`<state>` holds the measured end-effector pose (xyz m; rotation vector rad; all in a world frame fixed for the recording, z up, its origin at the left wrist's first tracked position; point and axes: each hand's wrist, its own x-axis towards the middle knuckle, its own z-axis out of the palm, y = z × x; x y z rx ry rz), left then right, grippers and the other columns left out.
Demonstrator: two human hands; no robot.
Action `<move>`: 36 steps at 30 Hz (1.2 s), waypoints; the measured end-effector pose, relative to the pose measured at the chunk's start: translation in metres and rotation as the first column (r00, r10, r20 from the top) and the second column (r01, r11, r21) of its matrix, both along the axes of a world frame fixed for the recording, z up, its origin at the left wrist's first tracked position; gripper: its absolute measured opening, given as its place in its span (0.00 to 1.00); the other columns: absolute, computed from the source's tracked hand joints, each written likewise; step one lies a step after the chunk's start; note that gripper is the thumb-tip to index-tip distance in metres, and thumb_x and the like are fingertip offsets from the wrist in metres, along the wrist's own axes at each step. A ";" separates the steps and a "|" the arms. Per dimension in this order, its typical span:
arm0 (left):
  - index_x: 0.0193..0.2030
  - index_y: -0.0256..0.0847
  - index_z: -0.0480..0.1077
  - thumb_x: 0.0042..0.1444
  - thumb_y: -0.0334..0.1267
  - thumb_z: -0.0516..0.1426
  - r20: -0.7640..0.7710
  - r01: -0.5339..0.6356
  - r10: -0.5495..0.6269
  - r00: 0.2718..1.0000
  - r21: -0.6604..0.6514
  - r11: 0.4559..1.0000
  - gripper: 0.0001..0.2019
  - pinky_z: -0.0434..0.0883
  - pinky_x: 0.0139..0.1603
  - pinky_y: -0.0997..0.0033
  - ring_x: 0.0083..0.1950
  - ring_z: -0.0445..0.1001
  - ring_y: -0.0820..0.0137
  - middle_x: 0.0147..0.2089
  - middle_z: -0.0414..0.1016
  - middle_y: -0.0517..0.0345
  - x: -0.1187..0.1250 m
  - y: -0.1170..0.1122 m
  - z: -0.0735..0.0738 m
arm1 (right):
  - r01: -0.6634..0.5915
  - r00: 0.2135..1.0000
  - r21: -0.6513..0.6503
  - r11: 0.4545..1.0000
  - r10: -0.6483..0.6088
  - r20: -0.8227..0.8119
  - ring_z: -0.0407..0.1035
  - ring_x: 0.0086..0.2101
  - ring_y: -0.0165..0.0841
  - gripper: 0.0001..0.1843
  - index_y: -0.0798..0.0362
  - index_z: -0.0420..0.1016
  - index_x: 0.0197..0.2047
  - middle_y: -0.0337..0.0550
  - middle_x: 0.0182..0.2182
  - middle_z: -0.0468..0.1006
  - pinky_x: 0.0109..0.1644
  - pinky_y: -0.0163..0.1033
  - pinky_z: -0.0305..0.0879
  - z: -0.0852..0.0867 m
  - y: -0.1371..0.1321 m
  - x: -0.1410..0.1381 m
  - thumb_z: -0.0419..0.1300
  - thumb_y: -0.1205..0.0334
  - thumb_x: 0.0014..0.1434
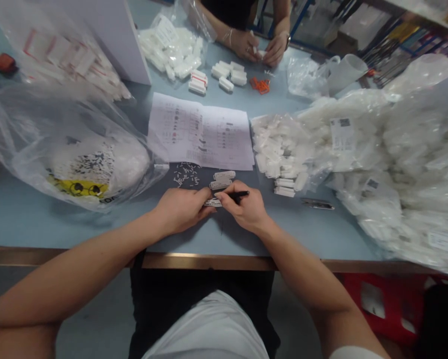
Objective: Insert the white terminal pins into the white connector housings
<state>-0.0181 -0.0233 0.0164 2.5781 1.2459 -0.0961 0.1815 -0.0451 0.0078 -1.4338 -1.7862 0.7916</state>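
My left hand [184,208] is closed on one end of a white plastic strip [212,202] that has a row of small dark slots. Between the fingers of my right hand [246,208] is a black pen-like tool [241,194], its tip hidden at the strip. Just beyond my fingers lie two more white slotted strips [224,175], side by side. A scatter of tiny white and dark pieces [186,174] is spread left of them. Behind these, a printed sheet [201,130] with diagrams lies unfolded.
A large clear bag [96,164] of small parts stands at left. Bags of white parts [358,134] crowd the right, with small metal snips [318,204] nearby. Across the table a co-worker's hands [263,49] hold a white piece, near orange clips [260,85] and white blocks [229,74].
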 end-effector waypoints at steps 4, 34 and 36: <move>0.45 0.41 0.72 0.66 0.51 0.52 0.011 -0.001 0.001 1.000 0.003 1.000 0.17 0.67 0.28 0.65 0.35 0.81 0.55 0.34 0.82 0.48 0.000 0.000 -0.003 | -0.016 1.000 -0.018 1.000 0.015 -0.011 0.68 0.26 0.29 0.13 0.48 0.74 0.29 0.36 0.24 0.76 0.32 0.34 0.62 0.000 0.000 -0.001 0.61 0.51 0.61; 0.46 0.39 0.72 0.66 0.53 0.51 -0.037 -0.001 0.002 0.999 0.008 1.000 0.19 0.65 0.28 0.63 0.38 0.82 0.52 0.36 0.83 0.49 0.001 0.000 -0.002 | -0.029 0.999 0.011 1.000 0.029 -0.042 0.71 0.28 0.30 0.13 0.49 0.76 0.30 0.37 0.26 0.78 0.37 0.35 0.66 -0.001 -0.001 -0.004 0.61 0.51 0.62; 0.46 0.39 0.72 0.67 0.53 0.50 -0.042 0.005 -0.004 0.999 0.014 1.000 0.19 0.64 0.27 0.64 0.38 0.82 0.53 0.36 0.83 0.49 0.001 0.000 -0.002 | -0.037 0.999 0.011 0.999 0.038 -0.039 0.71 0.29 0.30 0.12 0.49 0.76 0.30 0.37 0.26 0.79 0.38 0.35 0.66 -0.001 -0.001 -0.005 0.61 0.52 0.62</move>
